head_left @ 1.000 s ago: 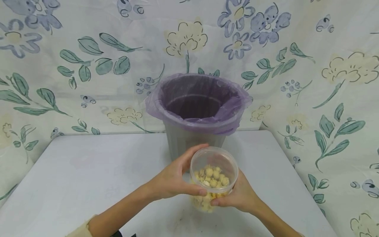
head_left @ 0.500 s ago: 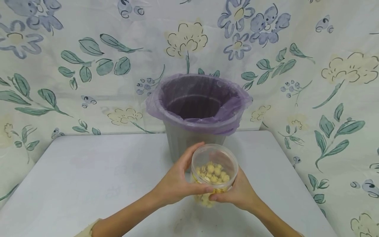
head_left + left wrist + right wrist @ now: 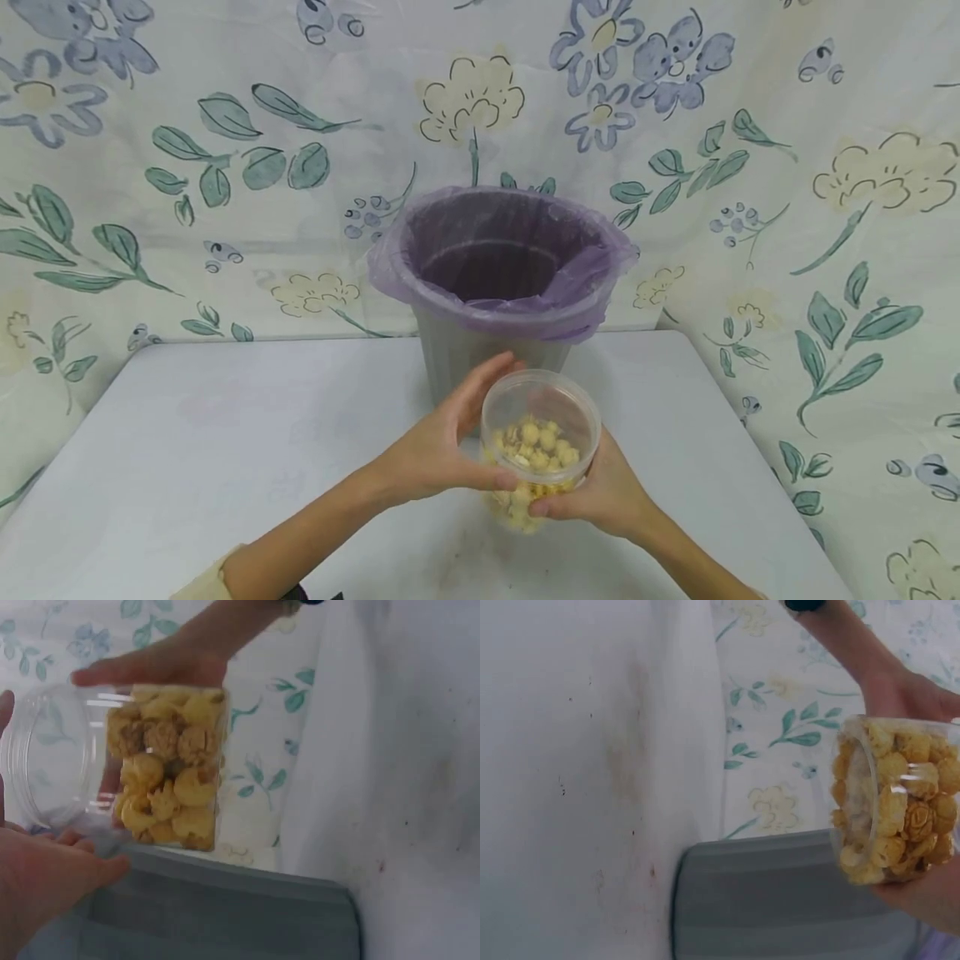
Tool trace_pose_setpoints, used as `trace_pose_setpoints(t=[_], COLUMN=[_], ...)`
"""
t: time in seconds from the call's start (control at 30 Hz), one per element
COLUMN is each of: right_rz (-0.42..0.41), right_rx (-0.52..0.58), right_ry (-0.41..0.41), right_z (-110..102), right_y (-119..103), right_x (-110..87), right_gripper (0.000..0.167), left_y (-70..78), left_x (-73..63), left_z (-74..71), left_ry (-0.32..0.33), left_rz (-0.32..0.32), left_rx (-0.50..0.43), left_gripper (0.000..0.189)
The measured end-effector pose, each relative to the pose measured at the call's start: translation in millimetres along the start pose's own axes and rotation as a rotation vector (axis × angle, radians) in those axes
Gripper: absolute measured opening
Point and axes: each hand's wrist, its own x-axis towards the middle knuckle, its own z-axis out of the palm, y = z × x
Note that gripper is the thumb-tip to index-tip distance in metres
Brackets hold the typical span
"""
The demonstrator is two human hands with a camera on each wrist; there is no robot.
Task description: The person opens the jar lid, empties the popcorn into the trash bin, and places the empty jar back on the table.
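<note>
A clear plastic jar (image 3: 522, 398), partly filled with yellow popcorn (image 3: 538, 442), is held up off the table, its mouth uncovered and tilted toward the head camera. My left hand (image 3: 442, 454) grips it near the rim, thumb across the front and fingers round the far left side. On the other side my right hand (image 3: 600, 496) holds it lower, thumb on the front; its other fingers are mostly hidden behind the jar. In the left wrist view the popcorn (image 3: 169, 769) fills the bottom part. The jar's base (image 3: 859, 802) faces the table in the right wrist view.
Just behind the jar stands a grey bin (image 3: 450, 367) lined with a purple bag (image 3: 517, 321) folded over its rim. The white table (image 3: 247, 433) has small dark specks and a brownish smudge. A flowered cloth (image 3: 300, 233) hangs behind and at the right.
The jar has risen slightly and come back down, still in both hands. My left thumb shifted a little along the jar's front and back again. The bin has not moved.
</note>
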Motion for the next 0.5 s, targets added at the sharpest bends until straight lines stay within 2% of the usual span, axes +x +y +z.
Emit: trace_pose_setpoints(t=[0.13,0.27,0.37,0.5], right_rz=[0.003,0.007,-0.002,-0.011], right_rx=[0.035,0.035,0.015,-0.005], right_ry=[-0.044,-0.081,-0.087,-0.068], right_z=[1,3,4,3], right_y=[-1,-1,0,0], right_x=[-0.5,-1.8,-3.0,-3.7], right_gripper=[0.102,0.102,0.102,0.101], left_y=[-3.4,-3.5,-3.7,-4.5], left_x=[4.6,7.8,7.6,5.3], left_z=[-13.9,-18.5,-17.6,-12.7], left_ry=[-0.138,-0.213,-0.213,-0.144], left_rz=[0.011,0.005,0.010,0.027], left_rx=[-0.062,-0.073,-0.062,-0.009], left_gripper=[0.112,0.112,0.109,0.103])
